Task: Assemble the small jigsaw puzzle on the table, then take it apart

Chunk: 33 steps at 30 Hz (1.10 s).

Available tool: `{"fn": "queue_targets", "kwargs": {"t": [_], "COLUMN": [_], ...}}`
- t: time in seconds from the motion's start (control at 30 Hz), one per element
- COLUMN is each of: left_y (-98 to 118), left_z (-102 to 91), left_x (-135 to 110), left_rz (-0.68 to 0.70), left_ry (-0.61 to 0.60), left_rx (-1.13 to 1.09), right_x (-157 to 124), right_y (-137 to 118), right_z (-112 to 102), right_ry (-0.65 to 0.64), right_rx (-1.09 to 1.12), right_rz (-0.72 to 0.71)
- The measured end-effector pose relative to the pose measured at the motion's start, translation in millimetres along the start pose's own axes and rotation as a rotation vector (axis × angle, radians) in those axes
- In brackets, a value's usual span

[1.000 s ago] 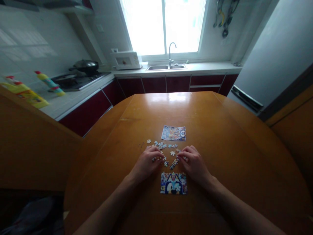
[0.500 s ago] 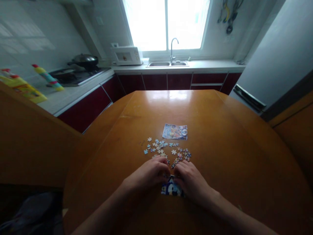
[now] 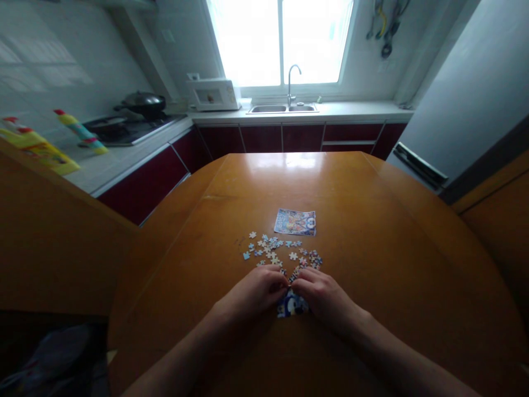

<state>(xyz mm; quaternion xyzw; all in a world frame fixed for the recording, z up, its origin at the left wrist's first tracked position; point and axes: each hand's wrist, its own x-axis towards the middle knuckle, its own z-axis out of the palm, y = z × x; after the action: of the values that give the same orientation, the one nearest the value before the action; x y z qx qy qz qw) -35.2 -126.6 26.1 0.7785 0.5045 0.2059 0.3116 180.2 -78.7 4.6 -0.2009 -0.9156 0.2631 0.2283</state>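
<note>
A small joined section of a jigsaw puzzle (image 3: pixel 292 304), dark blue and white, lies on the table between my hands. My left hand (image 3: pixel 264 285) is at its upper left, the fingers curled in a pinch. My right hand (image 3: pixel 320 289) closes on its upper right, thumb and forefinger meeting the left fingertips at the top edge. Fingers cover that edge, so exactly which pieces are pinched is hidden. Just beyond my hands are scattered loose puzzle pieces (image 3: pixel 270 255), light blue, cream and darker ones. Behind them a printed picture sheet (image 3: pixel 295 222) lies flat.
All this rests on a wide wooden table (image 3: pixel 198 242) with rounded sides. Farther off are a counter with a sink (image 3: pixel 268 109), a white microwave (image 3: pixel 212 95) and a stove with a lidded pan (image 3: pixel 142 102). Cleaning bottles (image 3: pixel 80 131) stand left; a refrigerator (image 3: pixel 467 94) is right.
The joined puzzle section has shifted away from me and slightly turned. Both hands have come closer together at its top edge, the right one moving a little forward. Loose pieces look unmoved.
</note>
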Motion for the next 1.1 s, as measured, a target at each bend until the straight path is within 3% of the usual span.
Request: {"fn": "queue_targets", "kwargs": {"t": [0.17,0.27,0.4,0.53,0.87,1.1], "left_y": [-1.4,-3.7,-8.9,-15.0,-17.8,-15.1], "left_z": [2.7,4.1,6.9,10.3,11.4,11.9], "left_x": [1.4,2.9,5.6,7.7,11.3,12.2], "left_rz": [0.059,0.036,-0.091,-0.224,-0.309,-0.376], "left_ry": [0.023,0.041,0.121,0.092,0.155,0.116], "left_rx": [-0.001,-0.041,-0.195,-0.45,-0.671,-0.809], "right_x": [1.6,3.3,3.9,3.0,4.3,3.2], "right_y": [5.4,4.5,1.0,3.0,-3.4,-0.2], "right_z": [-2.1,-1.4,3.0,6.4,6.4,8.0], "right_ry": [0.136,0.178,0.196,0.266,0.194,0.221], "right_rx": [0.227,0.298,0.306,0.255,0.41,0.408], "right_rz": [0.174,0.2,0.199,0.269,0.259,0.208]}}
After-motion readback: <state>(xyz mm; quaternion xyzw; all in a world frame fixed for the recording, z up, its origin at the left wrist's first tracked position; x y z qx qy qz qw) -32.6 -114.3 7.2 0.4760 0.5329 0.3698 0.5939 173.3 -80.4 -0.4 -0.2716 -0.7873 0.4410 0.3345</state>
